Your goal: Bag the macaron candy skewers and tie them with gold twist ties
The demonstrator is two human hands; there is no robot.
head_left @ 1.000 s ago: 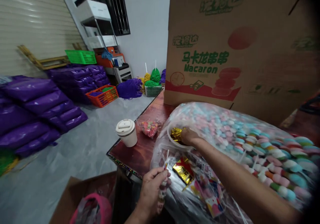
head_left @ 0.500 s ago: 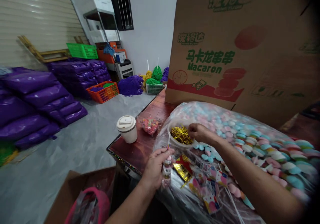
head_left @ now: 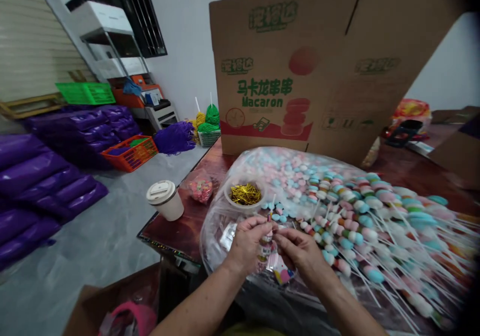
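Upright in my left hand (head_left: 245,243) is a marshmallow skewer in a clear printed bag (head_left: 265,250), pinched round its gathered neck near the stick. My right hand (head_left: 302,253) meets it at that neck. Its thumb and fingers are closed on a gold twist tie, mostly hidden by the fingertips. Behind the hands stands a translucent bowl (head_left: 227,197) of gold twist ties (head_left: 245,194). Loose blue and pink marshmallows (head_left: 277,212) lie just right of the bowl. Below the hands, a colourful printed bag (head_left: 284,274) lies on the plastic.
Many marshmallow skewers (head_left: 348,226) spread over clear plastic to the right. A large cardboard box (head_left: 270,116) stands behind. On the left are a lidded cup (head_left: 167,203) and a bag of small colourful pieces (head_left: 200,188). An open carton (head_left: 88,301) stands below the table's left edge.
My right hand has left the bowl of ties and come to the bag's neck beside my left hand. The view has turned right, bringing more skewers into sight.
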